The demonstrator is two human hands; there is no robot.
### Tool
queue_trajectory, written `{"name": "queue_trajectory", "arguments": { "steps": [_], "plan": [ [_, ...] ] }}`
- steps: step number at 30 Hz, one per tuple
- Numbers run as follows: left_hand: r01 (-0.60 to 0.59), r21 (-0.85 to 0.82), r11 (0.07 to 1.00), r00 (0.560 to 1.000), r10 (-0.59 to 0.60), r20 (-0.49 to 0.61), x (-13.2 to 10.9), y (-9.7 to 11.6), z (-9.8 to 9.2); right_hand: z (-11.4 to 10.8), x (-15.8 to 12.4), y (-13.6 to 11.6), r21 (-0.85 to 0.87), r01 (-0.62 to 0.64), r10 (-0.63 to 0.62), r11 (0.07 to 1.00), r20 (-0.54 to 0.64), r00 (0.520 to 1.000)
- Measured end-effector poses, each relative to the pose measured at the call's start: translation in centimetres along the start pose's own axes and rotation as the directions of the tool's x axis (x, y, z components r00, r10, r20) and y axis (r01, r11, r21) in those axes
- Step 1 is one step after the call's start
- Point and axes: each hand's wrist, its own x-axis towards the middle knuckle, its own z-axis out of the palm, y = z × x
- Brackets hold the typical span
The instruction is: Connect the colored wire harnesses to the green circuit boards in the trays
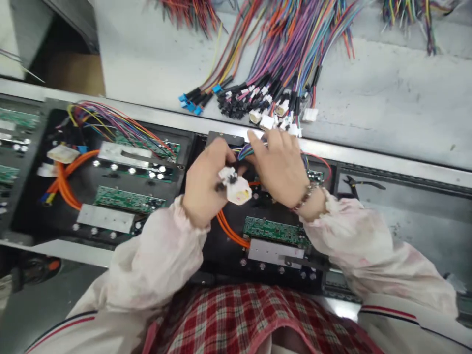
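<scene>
My left hand (202, 184) is closed around a wire harness, and its white connector (239, 191) sticks out below the fingers toward me. Thin coloured wires (245, 150) of that harness run from the left fingers to my right hand (278, 169), whose fingers are bent and pinch them. Both hands are over a black housing (221, 258). Inside it lie a green circuit board (275, 230), a silver metal plate (271, 251) and thick orange cables (232, 233). The hands hide much of the housing's upper part.
Bundles of coloured wires with connectors (254, 98) lie on the grey surface beyond the rail (368, 160). A second black housing with boards (129, 204) and orange cables (66, 184) is at left. Pliers (354, 184) lie at right.
</scene>
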Motion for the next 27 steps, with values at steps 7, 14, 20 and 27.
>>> {"name": "queue_trajectory", "arguments": {
  "steps": [7,14,20,27],
  "plan": [
    [-0.238,0.349,0.906,0.941,0.127,0.313,-3.3,0.6,-1.6,3.8,1.0,-0.3,-0.087,-0.002,0.001,0.996,-0.015,1.0],
    [-0.302,0.477,0.825,0.927,0.137,0.349,-2.8,0.0,0.3,-0.4,6.5,2.9,-0.018,0.104,-0.102,0.994,0.086,0.991],
    [-0.284,0.399,0.872,0.929,0.148,0.338,-3.0,-0.2,-0.3,-1.4,15.5,5.8,-0.093,0.071,-0.067,0.993,0.038,0.997],
    [-0.202,0.244,0.949,0.953,0.133,0.273,-2.8,-0.6,-0.7,-5.5,13.9,6.8,-0.059,0.119,-0.12,0.991,-0.025,0.992]
  ]
}}
